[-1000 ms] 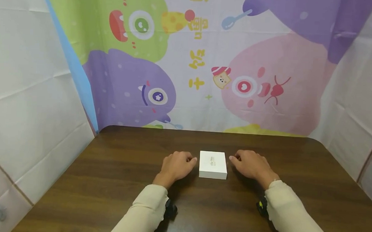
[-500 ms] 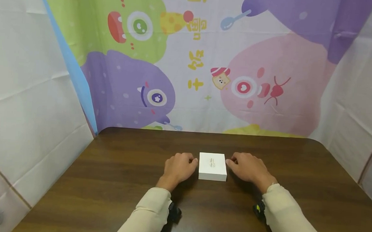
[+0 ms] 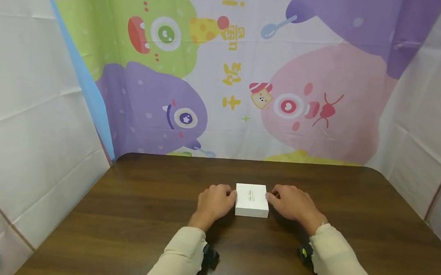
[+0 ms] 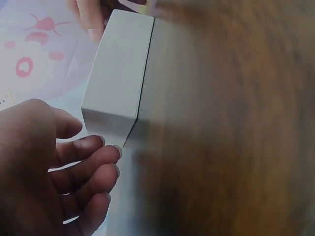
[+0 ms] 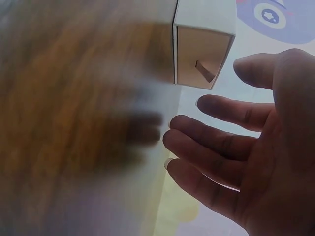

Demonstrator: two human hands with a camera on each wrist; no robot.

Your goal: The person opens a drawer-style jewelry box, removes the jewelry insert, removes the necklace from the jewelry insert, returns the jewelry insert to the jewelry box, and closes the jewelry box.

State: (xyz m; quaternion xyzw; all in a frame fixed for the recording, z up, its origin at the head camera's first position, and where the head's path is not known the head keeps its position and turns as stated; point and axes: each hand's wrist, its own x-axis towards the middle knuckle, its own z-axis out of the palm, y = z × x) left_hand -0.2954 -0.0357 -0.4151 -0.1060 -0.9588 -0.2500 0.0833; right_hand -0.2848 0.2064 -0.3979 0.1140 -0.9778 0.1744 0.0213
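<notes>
A small white box (image 3: 252,199) with fine lettering on its lid lies flat on the brown table. Beside its left side is my left hand (image 3: 216,202), fingers loosely bent, the thumb tip right at the edge. On the opposite side my right hand (image 3: 292,203) has its thumb tip close to the box's edge, holding nothing. The right wrist view shows the box's right end as a pale drawer face with a small pull tab (image 5: 205,72). In the left wrist view, the fingertips (image 4: 113,153) come up to the near end of the box (image 4: 118,64).
The wood-grain table (image 3: 135,232) spreads around both forearms. Behind it hangs a cloth (image 3: 235,134) printed with cartoon monsters, and pale panels (image 3: 33,104) stand at the sides. A small black device sits on each wrist.
Both hands have moved in towards the box, the right hand leftwards and the left slightly rightwards. The whole head view has shifted down a little. The box stays in place on the table.
</notes>
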